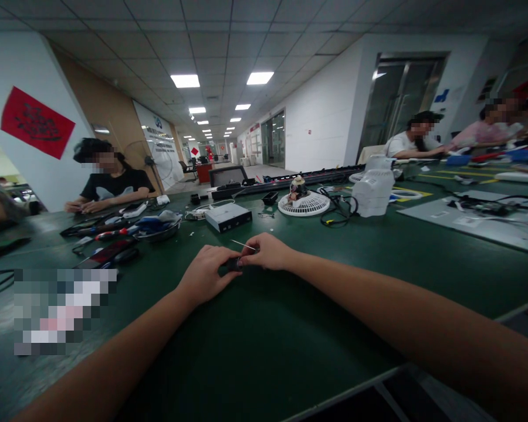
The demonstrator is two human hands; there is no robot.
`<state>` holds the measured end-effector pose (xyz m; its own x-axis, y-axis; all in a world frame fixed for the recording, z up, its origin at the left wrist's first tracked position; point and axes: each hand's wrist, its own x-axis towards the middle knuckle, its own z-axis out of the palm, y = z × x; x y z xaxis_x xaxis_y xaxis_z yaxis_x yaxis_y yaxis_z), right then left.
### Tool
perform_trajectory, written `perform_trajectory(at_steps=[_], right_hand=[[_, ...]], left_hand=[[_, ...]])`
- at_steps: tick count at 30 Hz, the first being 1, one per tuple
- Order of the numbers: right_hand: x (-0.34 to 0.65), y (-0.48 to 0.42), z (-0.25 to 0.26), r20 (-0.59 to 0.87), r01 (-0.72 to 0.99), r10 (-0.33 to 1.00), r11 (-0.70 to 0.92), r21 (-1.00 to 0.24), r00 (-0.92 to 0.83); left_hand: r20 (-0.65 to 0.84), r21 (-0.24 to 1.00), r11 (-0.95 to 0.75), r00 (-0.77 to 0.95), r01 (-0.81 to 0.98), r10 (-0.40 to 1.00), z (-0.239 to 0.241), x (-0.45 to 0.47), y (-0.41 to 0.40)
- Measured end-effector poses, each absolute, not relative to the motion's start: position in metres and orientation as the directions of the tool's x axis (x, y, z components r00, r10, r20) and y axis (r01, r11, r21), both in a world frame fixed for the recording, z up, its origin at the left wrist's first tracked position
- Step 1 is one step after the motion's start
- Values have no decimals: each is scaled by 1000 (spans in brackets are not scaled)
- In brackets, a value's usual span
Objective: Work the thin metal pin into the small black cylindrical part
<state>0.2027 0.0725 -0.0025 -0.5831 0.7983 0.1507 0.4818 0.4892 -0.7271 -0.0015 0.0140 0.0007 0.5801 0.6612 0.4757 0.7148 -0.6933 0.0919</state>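
A small dark rounded piece (233, 265) sits between the thumb and fingers of my left hand (206, 271), just above the green tabletop (255, 340). My right hand (269, 252) is closed in a pinch, its thumb and fingertips meeting the near end of that piece. From the right fingers a thin silvery rod (242, 244) sticks out to the left; the rest of it is hidden in the grip. What kind of part the dark piece is I cannot make out.
Beyond my hands lie a silver disc drive (229, 217), a white fan grille (304, 203) with a motor on it, a black cable (341, 214) and a white plastic housing (373, 187). Tools and a bowl (158, 228) are at left. Other people sit around the table.
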Motion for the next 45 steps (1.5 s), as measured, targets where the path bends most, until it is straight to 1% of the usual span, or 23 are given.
perform_trajectory(at_steps=[4,6,8,10,12,15,18,22,25,27,30,32,33,36,37,38,39,41,43,45], right_hand=[[201,70,-1,212,491,782,551,-675,-586],[201,69,1,252,543,768,607,-580,-589],[202,69,3,287,626,762,643,-440,-581],[205,70,6,286,704,779,627,-334,-558],[209,72,8,271,746,794,606,-276,-545],[216,73,10,263,725,752,656,-209,-605],[218,72,11,289,661,678,731,-169,-676],[215,68,12,364,621,618,774,-125,-697],[211,66,12,369,632,616,769,-94,-696],[210,65,13,347,621,616,776,-110,-707],[211,65,13,300,576,617,787,-223,-727],[211,65,13,285,593,648,762,-262,-707],[211,65,14,285,621,669,743,-248,-686],[210,64,14,290,721,726,677,-144,-624],[209,64,15,278,745,745,654,-127,-607],[209,64,16,252,763,767,632,-134,-590],[209,64,17,217,773,787,613,-166,-578],[209,64,18,132,757,803,592,-277,-581],[210,64,19,55,713,785,588,-382,-617],[211,63,20,-4,678,754,589,-440,-657]], left_hand=[[498,87,-680,559,728,663,0,-1,14],[484,81,-641,532,763,695,-1,0,15],[474,81,-583,483,809,736,-2,1,17],[482,90,-519,419,850,770,-4,1,19],[494,107,-469,362,877,790,-5,-1,21],[487,154,-422,303,894,819,-6,-5,24],[472,179,-418,295,891,831,-6,-6,25],[472,129,-494,385,860,793,-7,-4,23],[471,105,-529,426,842,772,-6,-3,23],[467,105,-529,428,842,774,-6,-4,22],[446,125,-534,433,836,783,-5,-3,22],[430,133,-546,448,827,784,-4,-2,22],[424,132,-547,452,826,785,-4,-2,22],[422,116,-530,442,840,792,-5,-1,22],[425,114,-516,427,849,798,-5,-1,22],[429,117,-498,408,859,806,-6,-1,23],[433,126,-475,383,871,816,-7,-2,24],[441,154,-430,328,889,835,-8,-3,26],[449,178,-398,285,900,847,-9,-4,27],[450,188,-382,266,905,852,-10,-4,29]])
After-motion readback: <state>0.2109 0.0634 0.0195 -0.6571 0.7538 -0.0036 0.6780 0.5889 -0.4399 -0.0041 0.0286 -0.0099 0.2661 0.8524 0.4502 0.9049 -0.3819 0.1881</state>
